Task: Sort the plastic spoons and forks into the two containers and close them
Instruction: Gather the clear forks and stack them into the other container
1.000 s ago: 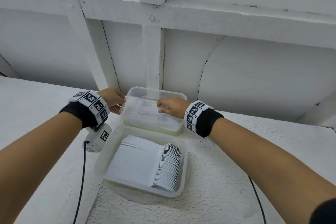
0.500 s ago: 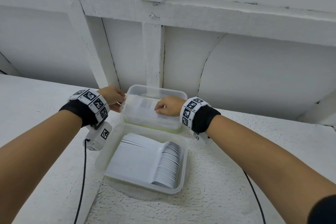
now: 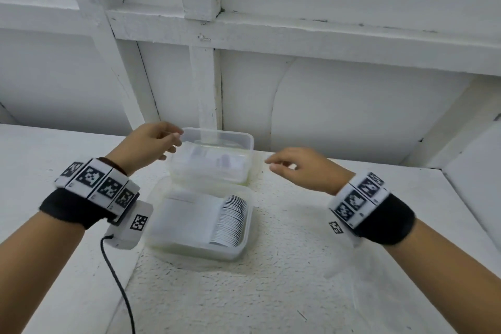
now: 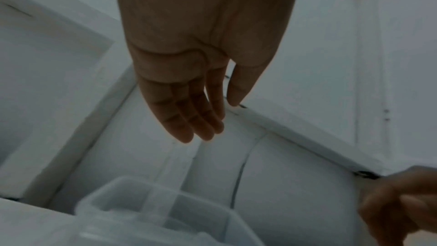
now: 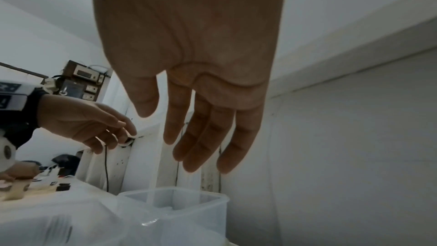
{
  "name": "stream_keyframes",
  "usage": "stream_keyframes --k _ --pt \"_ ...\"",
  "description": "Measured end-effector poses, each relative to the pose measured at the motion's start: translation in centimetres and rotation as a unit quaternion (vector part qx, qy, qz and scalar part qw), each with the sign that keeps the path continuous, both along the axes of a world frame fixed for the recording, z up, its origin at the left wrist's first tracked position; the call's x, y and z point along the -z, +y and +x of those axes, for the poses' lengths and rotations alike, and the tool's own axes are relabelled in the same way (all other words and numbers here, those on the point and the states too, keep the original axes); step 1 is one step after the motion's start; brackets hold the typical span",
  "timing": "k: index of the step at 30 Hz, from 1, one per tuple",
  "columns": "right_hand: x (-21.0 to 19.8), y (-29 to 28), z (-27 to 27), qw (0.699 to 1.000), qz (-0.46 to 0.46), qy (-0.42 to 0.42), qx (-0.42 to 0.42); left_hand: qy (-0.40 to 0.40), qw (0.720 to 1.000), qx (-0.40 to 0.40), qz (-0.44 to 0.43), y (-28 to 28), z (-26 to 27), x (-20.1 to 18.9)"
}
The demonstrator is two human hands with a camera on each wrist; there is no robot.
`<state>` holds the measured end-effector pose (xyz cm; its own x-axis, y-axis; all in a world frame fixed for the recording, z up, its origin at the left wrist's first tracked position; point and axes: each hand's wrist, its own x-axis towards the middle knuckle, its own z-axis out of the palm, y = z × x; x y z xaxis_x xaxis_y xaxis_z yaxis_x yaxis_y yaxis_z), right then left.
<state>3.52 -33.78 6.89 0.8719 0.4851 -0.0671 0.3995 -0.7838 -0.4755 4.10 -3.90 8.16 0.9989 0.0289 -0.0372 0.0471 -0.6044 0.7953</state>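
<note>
Two clear plastic containers stand on the white table. The far container (image 3: 214,165) holds white cutlery, blurred through the plastic, and a lid appears to lie on it. In the near container (image 3: 233,252) a packed row of white spoons (image 3: 230,219) lies with the bowls to the right. My left hand (image 3: 160,141) hovers by the far container's left back corner, fingers straight (image 4: 201,119), holding nothing. My right hand (image 3: 292,165) hangs in the air right of that container (image 5: 175,210), fingers straight (image 5: 201,137) and empty.
A white wall with beams (image 3: 206,84) rises right behind the containers. A black cable (image 3: 116,279) trails from my left wrist camera over the table's near left. A white ledge (image 3: 471,171) borders the table on the right.
Both hands have come off the far container. The right hand has drawn away to the right, and the left hand has lifted to the container's left back corner.
</note>
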Motion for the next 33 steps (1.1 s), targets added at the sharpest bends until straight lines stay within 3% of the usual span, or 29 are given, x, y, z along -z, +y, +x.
stream_keyframes --k 8,14,20,24,29,33 --pt "3.2 -10.6 -11.0 0.989 -0.023 0.039 0.143 -0.001 0.985 0.160 -0.066 -11.0 -8.6 0.5" --pt "7.0 -14.8 -17.2 0.972 -0.048 0.056 0.224 0.056 0.959 0.279 0.009 -20.5 -12.1 5.2" --pt "9.2 -16.1 -21.3 0.959 -0.010 0.056 0.279 0.119 0.942 0.256 0.181 -27.9 -10.9 10.3" --pt "9.5 -16.2 -22.4 0.958 0.016 0.048 0.280 0.158 0.924 0.247 0.247 -29.8 -9.9 11.5" --pt "8.8 -16.7 -22.5 0.957 0.039 0.049 0.285 0.171 0.929 0.247 0.216 -29.0 -9.3 11.1" --pt "7.7 -17.3 -19.7 0.957 0.000 0.042 0.286 0.198 0.950 0.215 0.111 -26.9 -10.0 10.6"
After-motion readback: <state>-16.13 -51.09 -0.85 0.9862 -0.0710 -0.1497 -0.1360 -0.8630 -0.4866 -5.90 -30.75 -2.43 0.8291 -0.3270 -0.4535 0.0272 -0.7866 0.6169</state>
